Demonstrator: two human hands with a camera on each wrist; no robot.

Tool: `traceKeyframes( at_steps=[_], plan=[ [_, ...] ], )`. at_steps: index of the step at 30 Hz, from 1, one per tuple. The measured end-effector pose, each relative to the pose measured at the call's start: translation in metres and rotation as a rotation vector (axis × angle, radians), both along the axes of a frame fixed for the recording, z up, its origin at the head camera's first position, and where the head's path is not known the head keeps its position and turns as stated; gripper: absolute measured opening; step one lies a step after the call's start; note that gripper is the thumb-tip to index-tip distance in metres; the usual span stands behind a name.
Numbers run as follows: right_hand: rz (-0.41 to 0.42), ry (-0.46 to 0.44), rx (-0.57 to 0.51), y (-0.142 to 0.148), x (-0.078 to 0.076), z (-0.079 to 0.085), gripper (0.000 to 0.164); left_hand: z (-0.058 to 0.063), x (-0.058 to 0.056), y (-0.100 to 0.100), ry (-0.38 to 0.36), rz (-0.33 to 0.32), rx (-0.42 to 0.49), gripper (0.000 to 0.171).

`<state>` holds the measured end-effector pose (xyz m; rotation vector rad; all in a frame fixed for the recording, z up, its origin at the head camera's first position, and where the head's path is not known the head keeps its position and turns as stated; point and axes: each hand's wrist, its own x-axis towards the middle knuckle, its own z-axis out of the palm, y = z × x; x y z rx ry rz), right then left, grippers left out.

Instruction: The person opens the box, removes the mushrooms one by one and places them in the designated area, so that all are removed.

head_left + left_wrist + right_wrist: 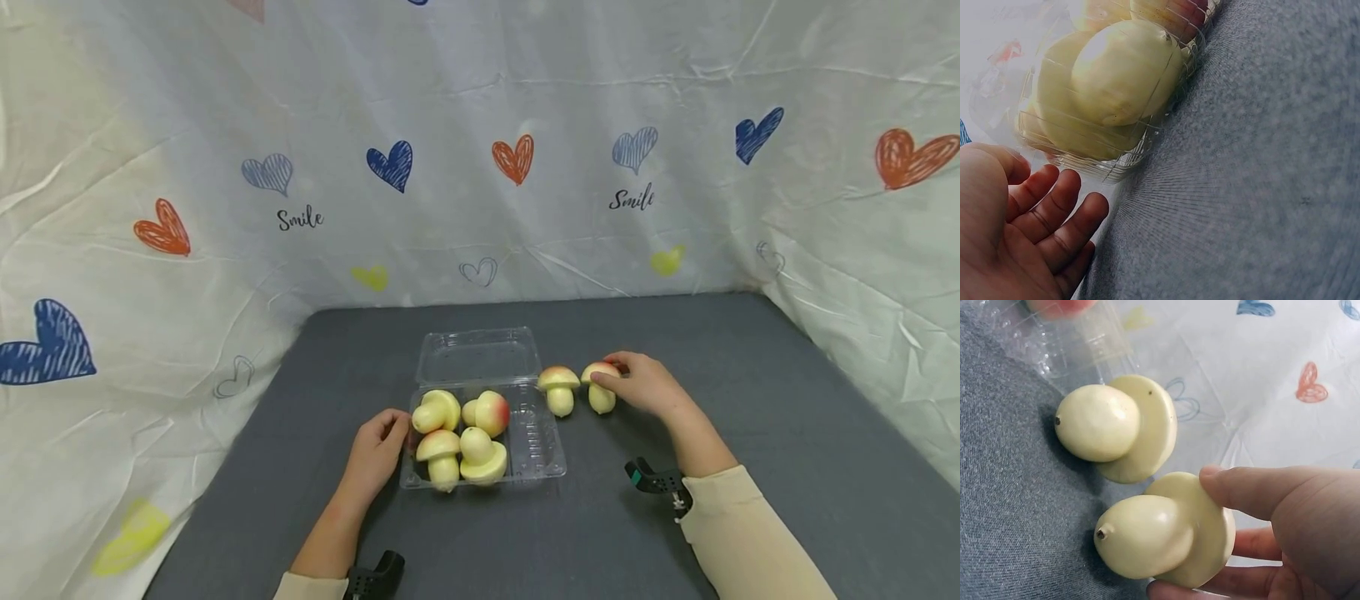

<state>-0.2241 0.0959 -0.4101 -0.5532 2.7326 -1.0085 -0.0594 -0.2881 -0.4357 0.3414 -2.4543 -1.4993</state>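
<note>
My right hand (651,383) holds a toy mushroom (601,398) by its red-and-cream cap, thumb on one side and fingers on the other. In the right wrist view the mushroom's pale round stem (1147,536) points away from the palm. A second mushroom (559,400) stands just left of it, beside the clear plastic box (536,442). My left hand (377,450) is at the box's left side with loosely bent fingers; the left wrist view shows its fingertips (1094,206) close to the box wall. Whether they touch it I cannot tell.
Several mushrooms lie in the left and middle parts of the box, among them an upright one (439,458) and one on its side (491,413). The clear lid (478,357) is folded back behind. A white cloth (450,242) with hearts hangs beyond the dark table (600,533).
</note>
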Motion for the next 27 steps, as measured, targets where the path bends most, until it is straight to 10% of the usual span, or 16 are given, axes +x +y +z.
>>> traceKeyframes(
  at_steps=[27],
  plan=[
    [-0.050, -0.035, 0.075, -0.001, 0.009, 0.018, 0.080, -0.004, -0.002, -0.004, -0.025, -0.032, 0.020, 0.027]
  ],
)
